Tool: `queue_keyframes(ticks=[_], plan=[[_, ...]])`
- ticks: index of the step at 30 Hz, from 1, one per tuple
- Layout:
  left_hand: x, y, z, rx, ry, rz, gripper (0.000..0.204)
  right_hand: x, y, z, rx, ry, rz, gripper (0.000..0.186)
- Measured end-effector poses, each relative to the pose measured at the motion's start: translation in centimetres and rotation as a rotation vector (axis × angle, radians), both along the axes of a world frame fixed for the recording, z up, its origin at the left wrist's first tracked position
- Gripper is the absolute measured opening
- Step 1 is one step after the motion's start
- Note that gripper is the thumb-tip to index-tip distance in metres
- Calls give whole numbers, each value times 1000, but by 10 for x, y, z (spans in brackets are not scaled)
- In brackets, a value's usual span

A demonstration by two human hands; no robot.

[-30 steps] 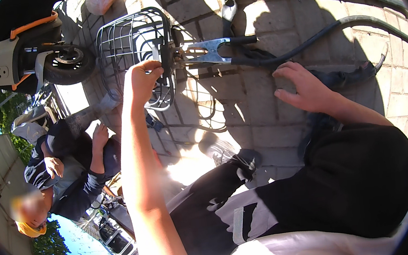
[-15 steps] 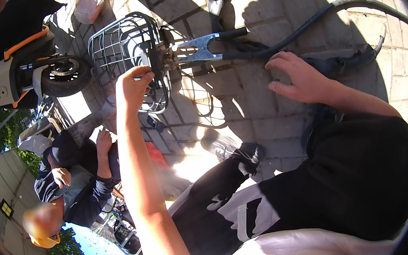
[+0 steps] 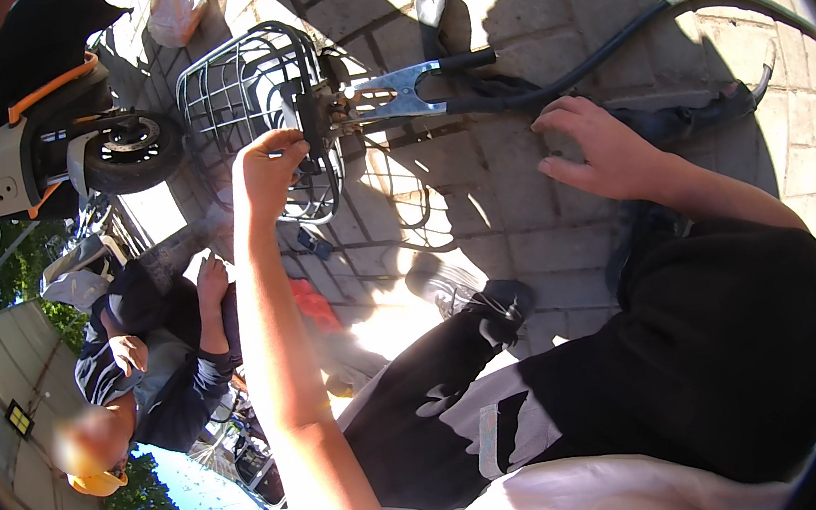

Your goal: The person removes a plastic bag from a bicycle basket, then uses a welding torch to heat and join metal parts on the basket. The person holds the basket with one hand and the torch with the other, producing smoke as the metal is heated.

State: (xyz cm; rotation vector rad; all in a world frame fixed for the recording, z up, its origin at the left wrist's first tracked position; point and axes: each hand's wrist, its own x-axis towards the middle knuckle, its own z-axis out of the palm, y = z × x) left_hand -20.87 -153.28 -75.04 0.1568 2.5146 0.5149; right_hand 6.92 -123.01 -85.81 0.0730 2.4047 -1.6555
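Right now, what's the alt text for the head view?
A person's left grip is pinched in front of a black wire basket beside a forked metal piece; the right grip is open above paving. At left, another person is near a scooter.

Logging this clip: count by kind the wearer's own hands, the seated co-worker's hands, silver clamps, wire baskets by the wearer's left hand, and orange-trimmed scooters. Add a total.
Wearer's own hands: 2 (left hand, right hand)
Co-worker's hands: 2
Silver clamp: 1
Wire basket: 1
Orange-trimmed scooter: 1
Total: 7
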Motion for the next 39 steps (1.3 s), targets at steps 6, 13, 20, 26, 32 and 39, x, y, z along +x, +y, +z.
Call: queue_keyframes(ticks=[6, 13, 20, 26, 32, 39], plan=[[0, 1, 0, 8, -3, 7, 18, 0, 1, 5, 6, -18, -16, 41], [-4, -6, -2, 42, -19, -9, 17, 6, 2, -2, 56, 51, -35, 48], [-8, 0, 1, -23, -32, 20, 20, 54, 44, -7, -11, -184, -319, 49], [-8, -1, 2, 15, -86, -7, 16, 99, 49, -12, -158, -414, -620, 48], [-6, 3, 5, -27, -46, -91, 18, 20, 37, 12, -115, -247, -122, 42], [-1, 9, 9, -13, 14, -145, 18, -173, -26, 30, 101, 178, 305, 43]])
